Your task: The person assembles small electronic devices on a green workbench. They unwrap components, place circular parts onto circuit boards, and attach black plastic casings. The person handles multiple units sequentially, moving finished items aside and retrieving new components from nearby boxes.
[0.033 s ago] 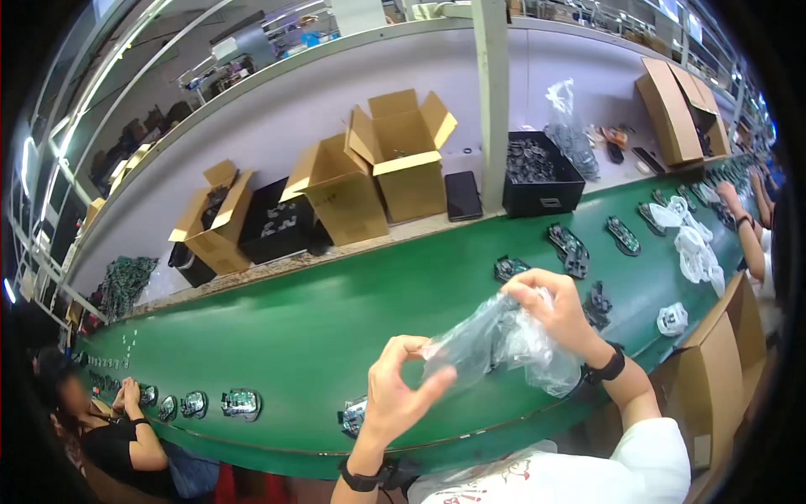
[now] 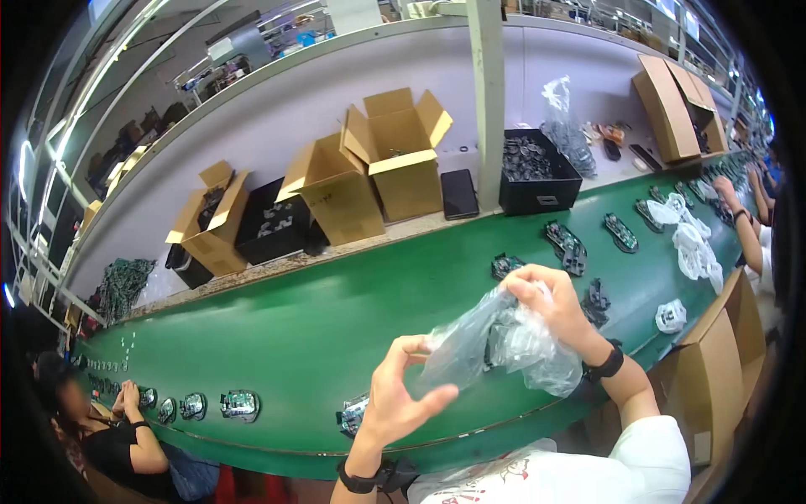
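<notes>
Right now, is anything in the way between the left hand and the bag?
No, nothing that I can see. The right hand grips the bag, and its other end is right by the open left hand; I can't tell if they touch.

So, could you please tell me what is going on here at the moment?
A person's right grip holds a crumpled clear plastic bag above a green work surface. The left grip is spread open by the bag's other end; whether it touches is unclear. Circuit-board assemblies lie on the surface, open cardboard boxes stand behind, and a co-worker sits at left.
</notes>
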Demonstrator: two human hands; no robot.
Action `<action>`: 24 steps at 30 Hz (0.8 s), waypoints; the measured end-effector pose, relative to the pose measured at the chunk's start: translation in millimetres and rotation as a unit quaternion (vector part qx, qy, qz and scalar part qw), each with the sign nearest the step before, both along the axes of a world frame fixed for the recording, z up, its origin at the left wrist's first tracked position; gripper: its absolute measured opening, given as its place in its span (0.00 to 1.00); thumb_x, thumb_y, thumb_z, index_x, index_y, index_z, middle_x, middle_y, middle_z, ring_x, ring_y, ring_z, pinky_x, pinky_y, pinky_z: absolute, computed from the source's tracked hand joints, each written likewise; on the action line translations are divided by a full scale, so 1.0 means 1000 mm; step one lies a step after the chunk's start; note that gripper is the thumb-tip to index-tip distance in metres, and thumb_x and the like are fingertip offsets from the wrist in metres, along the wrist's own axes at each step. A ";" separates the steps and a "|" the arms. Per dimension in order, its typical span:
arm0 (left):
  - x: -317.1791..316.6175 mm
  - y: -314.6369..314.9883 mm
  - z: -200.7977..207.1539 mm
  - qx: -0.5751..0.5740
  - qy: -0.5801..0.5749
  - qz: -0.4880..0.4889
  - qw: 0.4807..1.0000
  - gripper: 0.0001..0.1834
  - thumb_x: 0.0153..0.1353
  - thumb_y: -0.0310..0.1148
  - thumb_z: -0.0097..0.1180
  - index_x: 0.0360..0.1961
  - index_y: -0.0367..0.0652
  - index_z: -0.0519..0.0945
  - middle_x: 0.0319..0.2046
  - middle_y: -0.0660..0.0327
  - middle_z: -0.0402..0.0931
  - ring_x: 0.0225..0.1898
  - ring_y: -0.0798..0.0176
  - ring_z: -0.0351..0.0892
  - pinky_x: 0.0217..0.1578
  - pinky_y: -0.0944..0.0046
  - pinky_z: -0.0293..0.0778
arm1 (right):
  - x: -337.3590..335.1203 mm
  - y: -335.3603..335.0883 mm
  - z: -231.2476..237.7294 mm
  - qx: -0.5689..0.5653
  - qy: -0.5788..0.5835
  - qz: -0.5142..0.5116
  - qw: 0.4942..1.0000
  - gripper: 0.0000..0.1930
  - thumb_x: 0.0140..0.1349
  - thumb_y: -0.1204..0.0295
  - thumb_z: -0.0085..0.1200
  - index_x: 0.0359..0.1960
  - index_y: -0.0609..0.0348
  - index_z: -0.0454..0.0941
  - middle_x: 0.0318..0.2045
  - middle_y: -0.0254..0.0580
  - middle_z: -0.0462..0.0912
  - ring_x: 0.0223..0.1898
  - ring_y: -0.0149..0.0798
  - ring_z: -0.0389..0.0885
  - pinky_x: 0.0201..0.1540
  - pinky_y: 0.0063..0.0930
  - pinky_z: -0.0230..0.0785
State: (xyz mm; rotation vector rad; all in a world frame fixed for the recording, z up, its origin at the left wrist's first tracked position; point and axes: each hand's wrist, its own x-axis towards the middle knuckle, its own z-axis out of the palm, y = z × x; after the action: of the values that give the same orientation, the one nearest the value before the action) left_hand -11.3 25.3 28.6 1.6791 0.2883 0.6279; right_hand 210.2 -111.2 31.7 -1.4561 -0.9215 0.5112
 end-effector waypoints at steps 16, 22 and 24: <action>-0.001 -0.005 -0.024 0.299 0.135 0.021 0.944 0.47 0.46 0.25 0.72 0.68 0.40 0.63 0.56 0.51 0.74 0.56 0.52 0.75 0.53 0.61 0.73 | 0.028 0.014 -0.053 -0.044 0.515 0.145 0.844 0.09 0.72 0.67 0.50 0.44 0.59 0.76 0.21 0.24 0.74 0.19 0.20 0.71 0.19 0.18 0.64; 0.007 -0.006 -0.021 0.236 0.078 0.110 0.962 0.13 0.53 0.20 0.65 0.41 0.35 0.83 0.40 0.54 0.83 0.43 0.55 0.83 0.45 0.63 0.77 | 0.031 0.007 -0.054 -0.016 0.603 0.218 0.767 0.08 0.70 0.69 0.51 0.46 0.59 0.76 0.21 0.25 0.74 0.19 0.20 0.71 0.20 0.18 0.64; 0.007 -0.007 -0.020 0.139 0.061 0.161 0.975 0.05 0.58 0.25 0.64 0.33 0.34 0.84 0.29 0.59 0.84 0.30 0.66 0.81 0.34 0.68 0.75 | 0.018 0.010 -0.036 -0.032 0.480 0.192 0.855 0.11 0.67 0.70 0.55 0.48 0.59 0.76 0.23 0.25 0.73 0.21 0.19 0.70 0.24 0.17 0.65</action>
State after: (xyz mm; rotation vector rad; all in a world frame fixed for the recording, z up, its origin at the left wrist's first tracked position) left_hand -4.3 18.0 8.4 1.9636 0.5912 0.8361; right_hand 228.2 -101.1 -3.8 -0.8547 -0.3596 1.4177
